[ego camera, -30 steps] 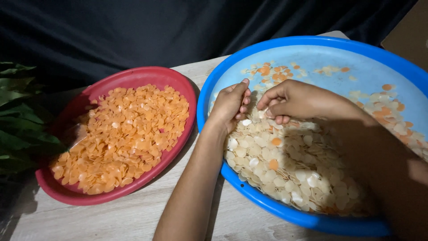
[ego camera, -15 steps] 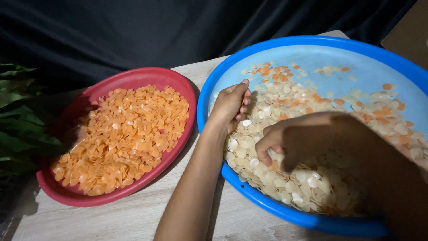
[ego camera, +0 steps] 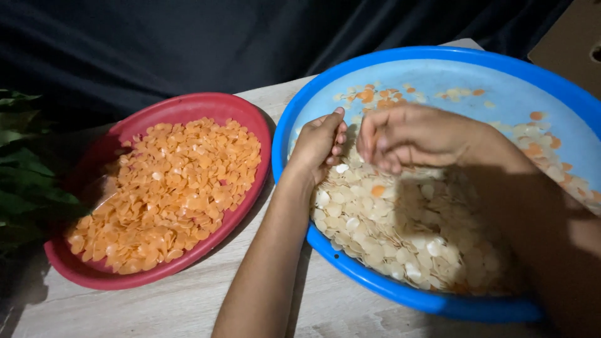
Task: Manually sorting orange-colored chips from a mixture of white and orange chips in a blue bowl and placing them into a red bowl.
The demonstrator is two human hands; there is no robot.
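A large blue basin (ego camera: 438, 69) at the right holds a heap of pale, flat chips (ego camera: 388, 231) mixed with a few orange ones. My left hand (ego camera: 318, 145) rests cupped on the heap at the basin's left side, fingers curled together. My right hand (ego camera: 416, 134) hovers just beside it over the chips, fingers bent and bunched downward; whether it pinches a chip is unclear. A single orange chip (ego camera: 377, 190) lies under it. To the left, a red basin (ego camera: 188, 106) is filled with orange chips (ego camera: 166, 191).
Both basins stand on a light wooden tabletop (ego camera: 188, 307). Green leaves (ego camera: 19, 169) lie at the left edge. Dark cloth (ego camera: 188, 44) hangs behind the table. A brown cardboard corner (ego camera: 573, 34) shows at the top right.
My right hand dipped down toward the near part of the heap, then came back up beside my left hand. My left hand stayed in place.
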